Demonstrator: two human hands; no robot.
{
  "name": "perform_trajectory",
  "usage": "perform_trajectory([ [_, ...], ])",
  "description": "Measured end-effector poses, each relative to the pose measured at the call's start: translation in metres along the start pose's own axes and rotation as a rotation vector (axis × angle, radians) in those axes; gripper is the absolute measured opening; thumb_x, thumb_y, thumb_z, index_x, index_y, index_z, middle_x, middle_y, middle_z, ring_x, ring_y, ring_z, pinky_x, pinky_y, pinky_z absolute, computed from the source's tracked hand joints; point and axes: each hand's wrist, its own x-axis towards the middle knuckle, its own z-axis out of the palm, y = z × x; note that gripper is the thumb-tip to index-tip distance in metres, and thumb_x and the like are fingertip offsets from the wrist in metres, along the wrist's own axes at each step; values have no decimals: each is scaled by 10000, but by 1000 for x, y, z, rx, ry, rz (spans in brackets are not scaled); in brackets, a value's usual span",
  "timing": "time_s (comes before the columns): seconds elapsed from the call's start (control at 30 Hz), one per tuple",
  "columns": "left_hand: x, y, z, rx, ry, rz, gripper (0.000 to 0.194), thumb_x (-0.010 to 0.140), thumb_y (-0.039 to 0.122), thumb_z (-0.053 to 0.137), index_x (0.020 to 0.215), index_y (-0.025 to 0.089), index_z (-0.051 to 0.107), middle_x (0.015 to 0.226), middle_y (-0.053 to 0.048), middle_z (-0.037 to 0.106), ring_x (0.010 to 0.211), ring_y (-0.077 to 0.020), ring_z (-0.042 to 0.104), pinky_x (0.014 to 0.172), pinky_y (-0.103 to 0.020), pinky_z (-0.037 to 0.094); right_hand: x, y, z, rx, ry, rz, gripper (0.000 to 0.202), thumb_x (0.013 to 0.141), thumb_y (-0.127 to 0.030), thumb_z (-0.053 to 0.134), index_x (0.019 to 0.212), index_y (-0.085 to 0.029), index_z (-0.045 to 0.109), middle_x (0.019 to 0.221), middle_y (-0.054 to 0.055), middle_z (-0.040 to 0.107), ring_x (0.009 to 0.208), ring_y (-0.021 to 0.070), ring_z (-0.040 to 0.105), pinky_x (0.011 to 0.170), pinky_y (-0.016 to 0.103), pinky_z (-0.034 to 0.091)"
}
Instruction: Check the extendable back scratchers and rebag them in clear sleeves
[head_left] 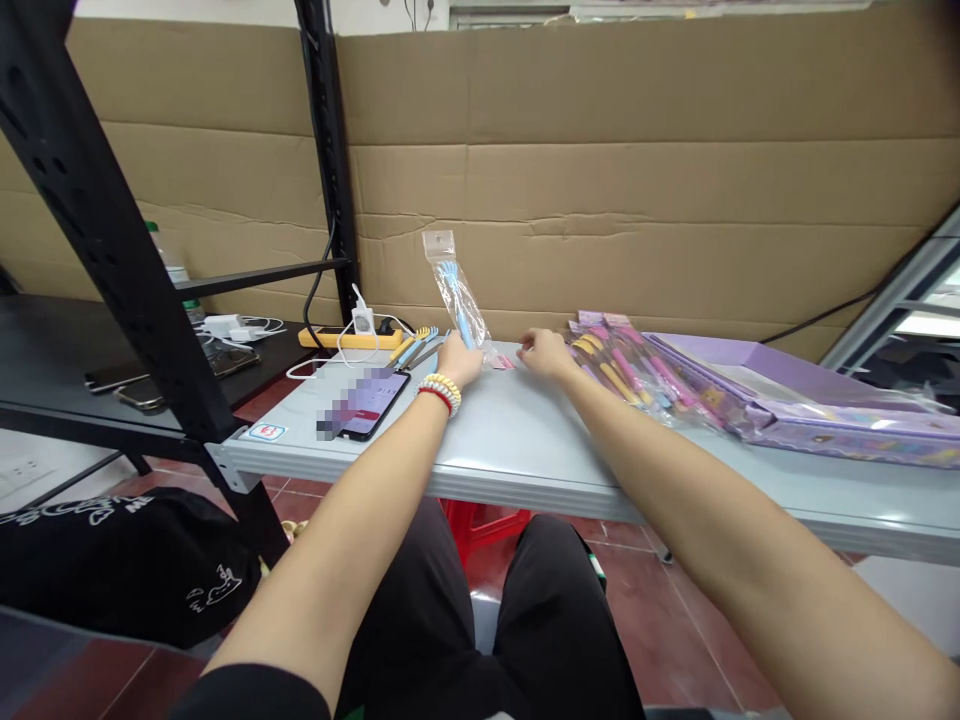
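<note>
One lt-blue pronged tool [458, 305], tilted, in shiny clr bag [454, 287].

No text is legible: the marks on the table's [540, 440] corner sticker [267, 432] and phone screen [384, 400] are too small.

A lane opens across the table [525, 430]!
Room between left forearm [375, 500] and right forearm [697, 475]; phone [381, 405] blocks the left, packaged tools [626, 365] and purple box [840, 430] crowd the right, cardboard [637, 180] walls off the back.
</note>
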Motion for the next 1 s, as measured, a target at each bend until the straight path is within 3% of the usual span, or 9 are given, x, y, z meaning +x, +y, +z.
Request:
perform_trajectory([
  [0.1, -1, 0, 0, 19, -28, 7, 333, 644, 157, 704, 961, 173, 605, 1032, -109, 692, 980, -222, 634, 807, -285, 467, 6, 3, 11, -139, -172, -27, 492, 777, -401, 627, 1171, -106, 639, 1214, 174, 627, 1134, 270, 573, 908, 320, 424],
  [0.23, -4, 2, 1, 96, -50, 19, 309, 675, 152, 683, 972, 165, 598, 1040, -129, 689, 1008, -235, 626, 826, -300, 459, 2, 1, 26, -266, -208, -6, 564, 795, -578, 546, 1086, -117, 693, 1160, 204, 646, 1150, 320, 559, 894, 367, 432],
  [0.5, -11, 7, 1, 147, -145, 111, 243, 735, 156, 645, 972, 148, 589, 1039, -140, 682, 997, -246, 617, 843, -316, 452, -11, -5, 26, -373, -194, -82, 515, 919, -499, 369, 991, -146, 737, 1081, 199, 679, 1048, 297, 616, 856, 362, 439],
  [0.77, -13, 8, -1, 192, -140, 101, 271, 729, 180, 684, 982, 157, 589, 1023, -122, 679, 1000, -246, 606, 843, -307, 448, -14, -8, 23, -419, -148, -122, 376, 882, -358, 446, 1020, -140, 719, 1094, 190, 672, 1031, 298, 613, 839, 361, 442],
  [0.9, -13, 7, 0, 193, -130, 98, 282, 720, 193, 705, 977, 171, 591, 991, -98, 682, 984, -236, 611, 837, -292, 443, -11, -3, 24, -371, -89, -164, 419, 845, -364, 510, 1158, -119, 644, 1187, 179, 635, 1137, 286, 551, 901, 335, 413],
  [1.0, -13, 6, 2, 230, -145, 104, 251, 737, 170, 667, 975, 161, 587, 1026, -119, 674, 980, -243, 613, 819, -295, 443, -8, 0, 28, -316, -156, -129, 412, 869, -378, 483, 1165, -131, 629, 1163, 166, 652, 1121, 277, 566, 905, 328, 402],
])
